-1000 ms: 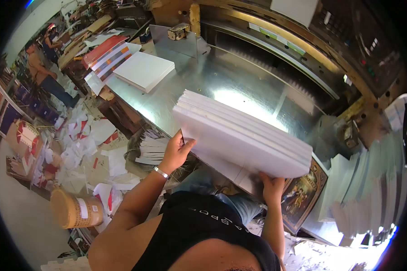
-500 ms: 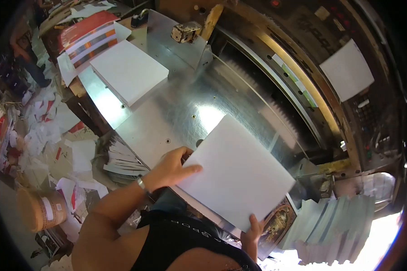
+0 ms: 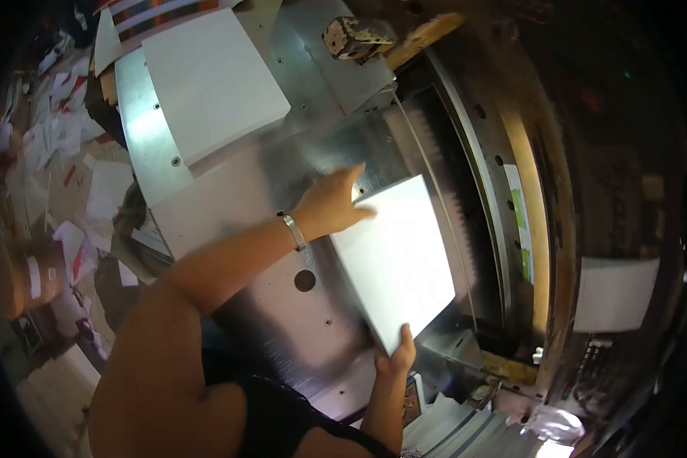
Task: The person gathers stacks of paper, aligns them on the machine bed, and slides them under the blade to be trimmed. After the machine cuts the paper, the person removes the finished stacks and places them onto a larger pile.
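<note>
A stack of white paper point(image 3: 397, 252) is tilted in front of me over the metal table of a cutting machine. My left hand point(image 3: 330, 203) is at its upper left corner, thumb over the top sheet and index finger stretched out past the edge; its other fingers are hidden. At the near corner my right hand point(image 3: 395, 356) grips the stack, thumb on top and fingers beneath. On the table's far left lies a larger stack of white paper point(image 3: 214, 84), apart from both hands.
The metal tabletop point(image 3: 282, 313) has a round hole and small studs. Along the right runs the machine's dark slot point(image 3: 477, 206). A worn block point(image 3: 355, 38) sits at the back. Bundled paper point(image 3: 454, 431) stands near right; scraps litter the floor left.
Both hands have carried the paper stack forward, towards the machine's slot, and turned it. The view has also swung, so the far stack appears higher.
</note>
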A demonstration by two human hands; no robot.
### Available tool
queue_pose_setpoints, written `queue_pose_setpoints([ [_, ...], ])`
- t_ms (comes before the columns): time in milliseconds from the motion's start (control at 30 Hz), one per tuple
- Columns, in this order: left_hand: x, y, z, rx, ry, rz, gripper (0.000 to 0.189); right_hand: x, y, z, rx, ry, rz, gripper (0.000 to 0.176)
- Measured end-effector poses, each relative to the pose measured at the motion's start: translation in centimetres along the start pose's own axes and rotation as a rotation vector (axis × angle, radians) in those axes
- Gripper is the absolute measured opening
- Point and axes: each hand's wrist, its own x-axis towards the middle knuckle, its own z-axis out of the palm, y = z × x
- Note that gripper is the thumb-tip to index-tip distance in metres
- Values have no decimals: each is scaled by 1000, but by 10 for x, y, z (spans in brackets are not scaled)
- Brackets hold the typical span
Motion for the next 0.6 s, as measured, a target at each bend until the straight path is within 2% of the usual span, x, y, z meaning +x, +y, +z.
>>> queue_pose_setpoints([
  [100, 13, 31, 31, -398, 661, -47, 91, 63, -39, 36, -13, 28, 47, 48],
  [200, -3, 49, 98, -666, 418, -210, 103, 117, -69, 75, -77, 54, 60, 47],
  [233, 4, 57, 119, -1118, 373, -212, 105, 136, -77, 83, -81, 60, 69, 47],
  [333, 52, 62, 155, -1126, 324, -214, 109, 178, -99, 111, -27, 42, 67, 44],
  [367, 74, 67, 160, -1055, 356, -287, 109, 194, -105, 117, -16, 47, 61, 43],
  [467, 129, 70, 162, -1056, 420, -305, 111, 255, -123, 118, -24, -4, 64, 40],
  [500, 145, 68, 162, -1023, 410, -305, 111, 264, -133, 135, -57, 106, 31, 39],
  [600, 186, 51, 152, -1143, 276, -231, 113, 312, -156, 143, -1, 29, 59, 39],
])
